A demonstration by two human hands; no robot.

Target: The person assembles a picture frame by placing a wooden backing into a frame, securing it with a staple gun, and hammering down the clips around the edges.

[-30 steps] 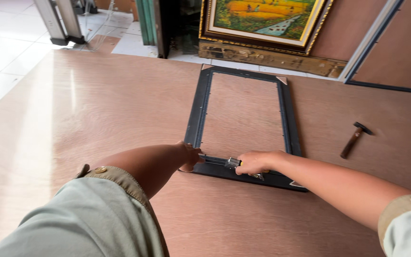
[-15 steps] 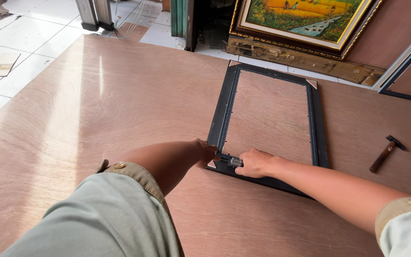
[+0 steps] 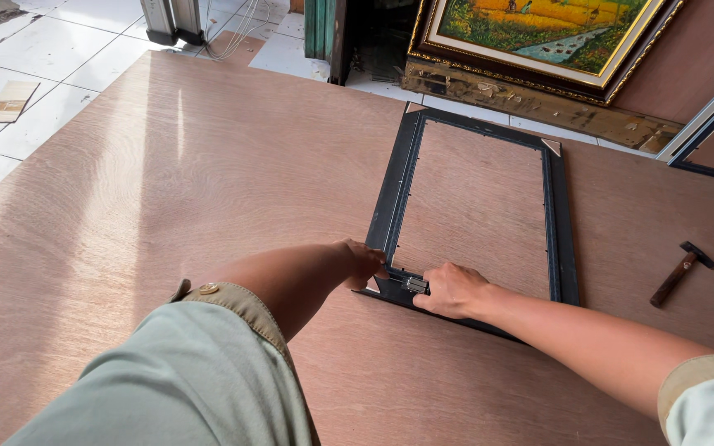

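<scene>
A black rectangular picture frame (image 3: 397,186) lies flat on a brown plywood board (image 3: 208,190), its middle showing bare wood. My left hand (image 3: 361,260) rests on the frame's near left corner, fingers curled against it. My right hand (image 3: 449,289) presses a small silver metal tool (image 3: 414,285) onto the frame's near rail, right beside the left hand. Both forearms reach in from the bottom, sleeves pale green.
A small hammer (image 3: 681,272) with a wooden handle lies on the board to the right of the frame. A gold-framed landscape painting (image 3: 539,33) leans at the far edge. White floor tiles (image 3: 35,74) lie to the left, beyond the board's edge.
The view has shifted, so frame and hammer sit further right in the picture. Both hands have slid left along the near rail towards the near left corner.
</scene>
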